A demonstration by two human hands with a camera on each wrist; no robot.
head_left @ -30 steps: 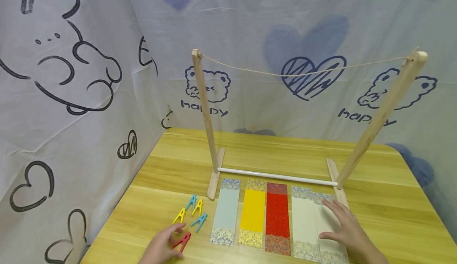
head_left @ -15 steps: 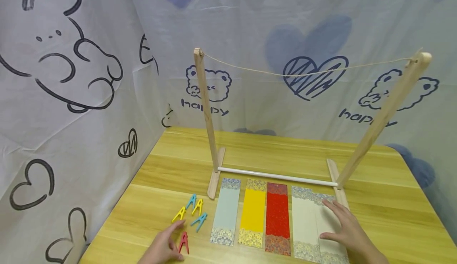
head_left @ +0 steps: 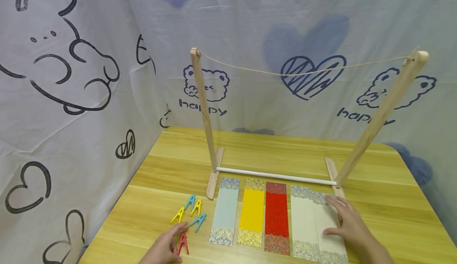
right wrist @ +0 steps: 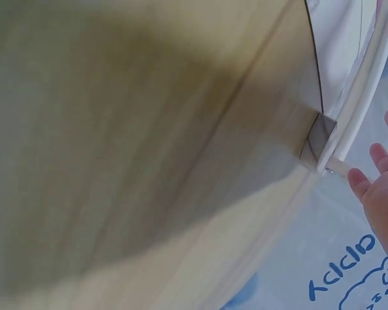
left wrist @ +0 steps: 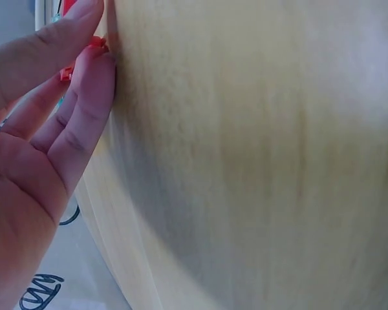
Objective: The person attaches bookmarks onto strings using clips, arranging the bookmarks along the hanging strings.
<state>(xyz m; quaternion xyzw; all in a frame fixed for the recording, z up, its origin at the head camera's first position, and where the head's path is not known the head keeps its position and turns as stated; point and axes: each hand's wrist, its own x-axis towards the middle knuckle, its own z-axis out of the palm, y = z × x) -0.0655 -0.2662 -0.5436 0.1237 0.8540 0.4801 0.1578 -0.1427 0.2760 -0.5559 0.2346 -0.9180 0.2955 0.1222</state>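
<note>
In the head view my left hand (head_left: 163,246) rests at the front left, thumb and fingers spread beside a red clothespin (head_left: 183,243). Bits of red show behind its fingertips in the left wrist view. Beyond that hand lie two blue clothespins, one nearer (head_left: 198,221), and two yellow ones, the left one (head_left: 177,215) closest to the fingers. My right hand (head_left: 351,228) reaches over the right edge of a white paper strip (head_left: 328,228), fingers loosely bent. A cream strip (head_left: 304,220) overlaps that one. Leftward follow a red strip (head_left: 276,214), a yellow strip (head_left: 252,210) and a pale blue strip (head_left: 225,206).
Behind the strips stands a wooden frame, with a left post (head_left: 204,113) and a right post (head_left: 382,115). A thin string (head_left: 264,72) sags between their tops, and a white rod (head_left: 275,175) joins the feet. Printed white cloth (head_left: 250,26) surrounds the table (head_left: 171,153).
The red clothespin turned from a slant to point away from me, and my left fingers moved slightly closer to it. My right hand shifted a little to the right.
</note>
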